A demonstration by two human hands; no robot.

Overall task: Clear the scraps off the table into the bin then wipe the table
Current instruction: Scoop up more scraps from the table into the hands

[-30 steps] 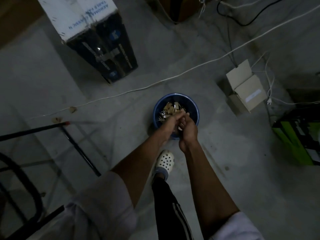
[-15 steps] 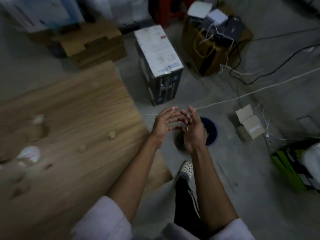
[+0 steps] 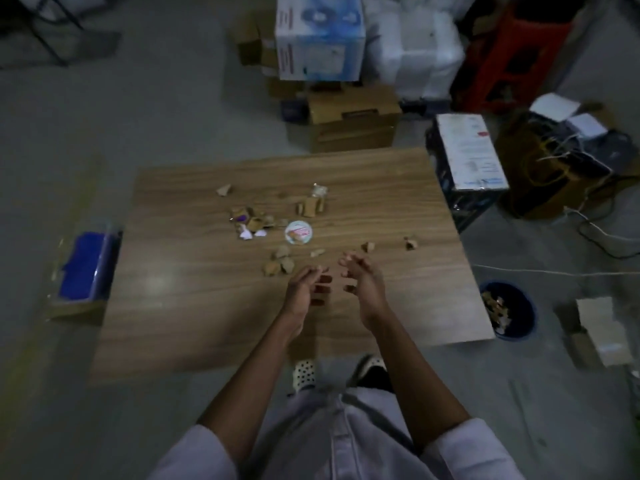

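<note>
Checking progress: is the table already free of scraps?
No, cardboard scraps and a round white piece lie scattered on the table.

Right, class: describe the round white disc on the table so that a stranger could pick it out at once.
Find the wooden table. Near its middle lies a scatter of torn brown scraps, and the disc sits among them. It is the only round piece, white with a pinkish print; its neighbours are angular.
</note>
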